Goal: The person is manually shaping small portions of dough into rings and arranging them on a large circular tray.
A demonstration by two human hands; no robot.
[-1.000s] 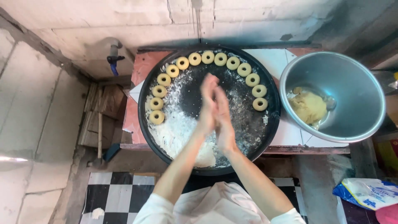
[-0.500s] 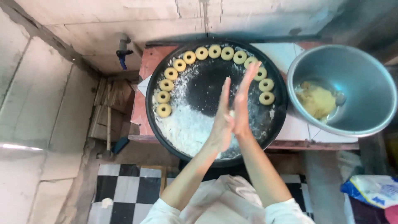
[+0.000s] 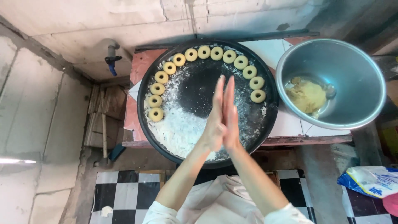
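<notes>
Both palms have swung back upright from the rightward slant of half a second ago, fingers now pointing straight away from the body. Nearest, the left hand [image 3: 213, 120] and right hand [image 3: 230, 118] press flat together, fingers extended; whether anything lies between them cannot be told. They hover above the round black tray [image 3: 145, 120], which rests on the table [image 3: 139, 66]. Beneath them a patch of white flour [image 3: 178, 126] covers the tray's near left part. Farther off, ring-shaped dough pieces [image 3: 204, 52] curve along the far rim. Right of the tray stands a metal bowl [image 3: 352, 62] holding a yellow dough lump [image 3: 306, 96].
</notes>
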